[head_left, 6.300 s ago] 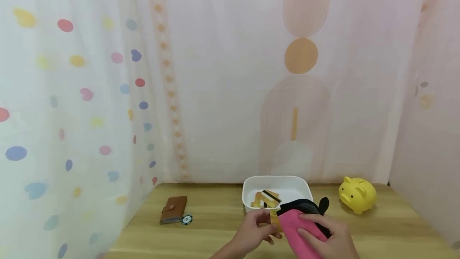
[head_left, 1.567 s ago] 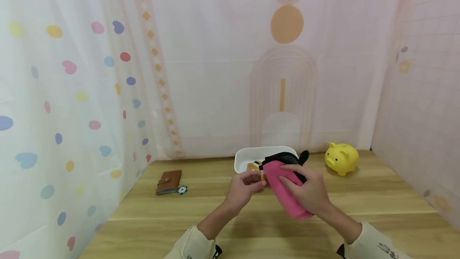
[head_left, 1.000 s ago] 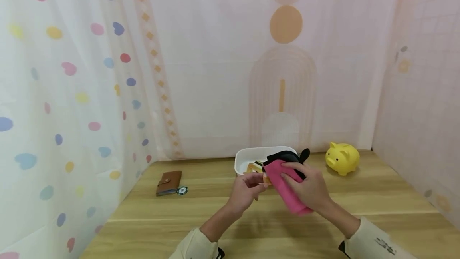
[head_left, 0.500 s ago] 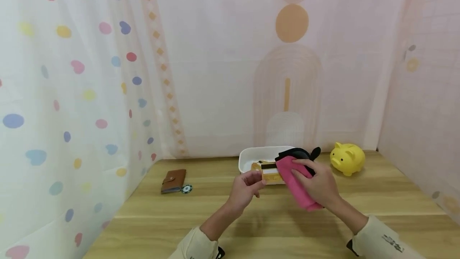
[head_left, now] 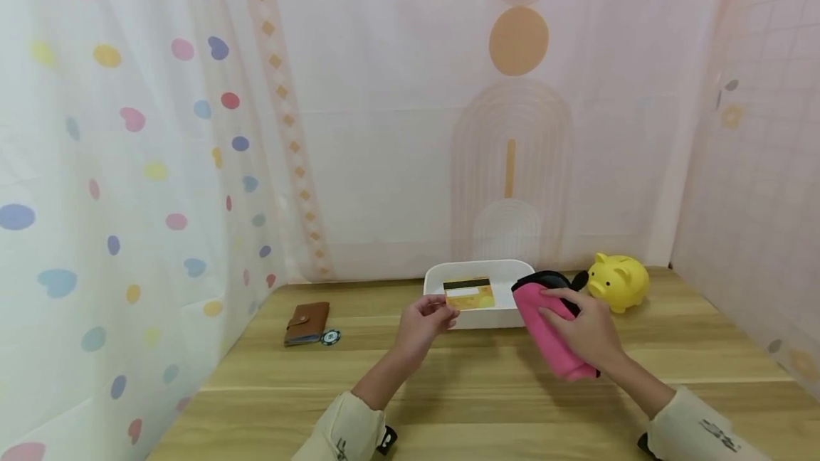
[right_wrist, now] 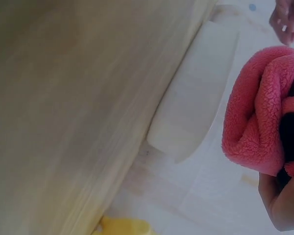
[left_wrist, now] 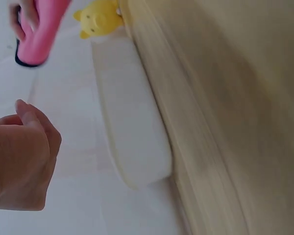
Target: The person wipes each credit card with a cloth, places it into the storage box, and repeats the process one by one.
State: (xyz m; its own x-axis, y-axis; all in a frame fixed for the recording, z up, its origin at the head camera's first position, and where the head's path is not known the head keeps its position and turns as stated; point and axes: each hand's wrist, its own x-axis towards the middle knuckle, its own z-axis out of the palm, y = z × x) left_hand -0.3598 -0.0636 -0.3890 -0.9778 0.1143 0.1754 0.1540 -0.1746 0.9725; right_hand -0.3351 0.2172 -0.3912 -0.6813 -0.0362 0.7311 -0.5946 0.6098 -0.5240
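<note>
My left hand pinches a yellow bank card by its left edge, in front of the white tray. The card's black stripe and white strip face me. To the right, my right hand grips a fuzzy pink pouch with a black lining and a small black tab at the top. The right wrist view shows the plush pink pouch close up, with the right hand below it. In the left wrist view the left hand has curled fingers; the card is hidden there.
A yellow piggy bank stands at the back right. On the left lie a brown snap wallet and a poker chip on the wooden table. Curtains hang behind and on both sides.
The card has come out of the pouch mouth, held in my left hand, and moved left. My right hand has moved the pouch rightward. The cards seen earlier in the tray are now hidden behind it.
</note>
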